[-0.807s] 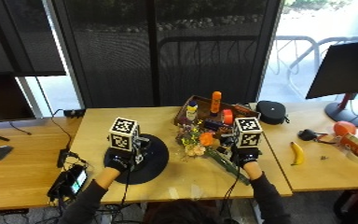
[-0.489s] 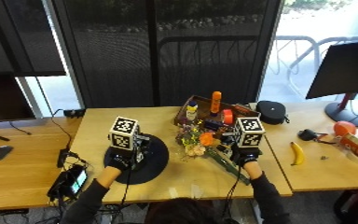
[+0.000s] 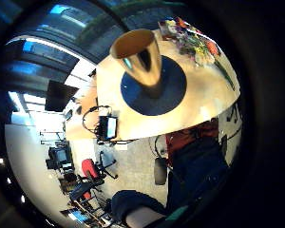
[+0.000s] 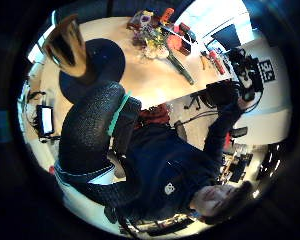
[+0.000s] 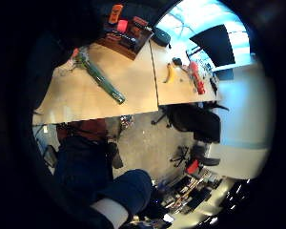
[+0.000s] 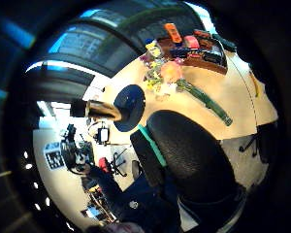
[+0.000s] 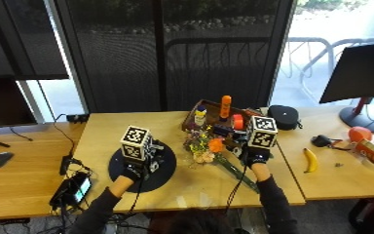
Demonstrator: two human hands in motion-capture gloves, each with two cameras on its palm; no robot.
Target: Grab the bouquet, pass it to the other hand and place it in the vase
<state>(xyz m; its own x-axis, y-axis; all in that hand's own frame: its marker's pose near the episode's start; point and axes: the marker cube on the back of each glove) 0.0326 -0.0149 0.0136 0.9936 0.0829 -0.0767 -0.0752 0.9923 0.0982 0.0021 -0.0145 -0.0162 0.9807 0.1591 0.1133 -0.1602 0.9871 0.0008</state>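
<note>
The bouquet (image 7: 203, 145) lies on the wooden table, flower heads towards the tray, its green stems (image 5: 102, 81) pointing at the table's front edge. My right hand (image 7: 256, 158) hovers just right of the stems, fingers relaxed and holding nothing. My left hand (image 7: 135, 171) is over the near side of the round black mat (image 7: 167, 165), also holding nothing. The flared vase (image 3: 140, 54) stands upright on that mat (image 3: 173, 92), a short way from my left palm. From the right thumb side I see the bouquet (image 6: 167, 73) and, beyond it, the vase (image 6: 102, 110).
A wooden tray (image 7: 188, 122) with an orange bottle (image 7: 225, 107) and other items stands behind the bouquet. A banana (image 7: 310, 160) lies to the right and a black round case (image 7: 284, 117) at the back right. A phone (image 7: 75, 187) sits at the left front edge.
</note>
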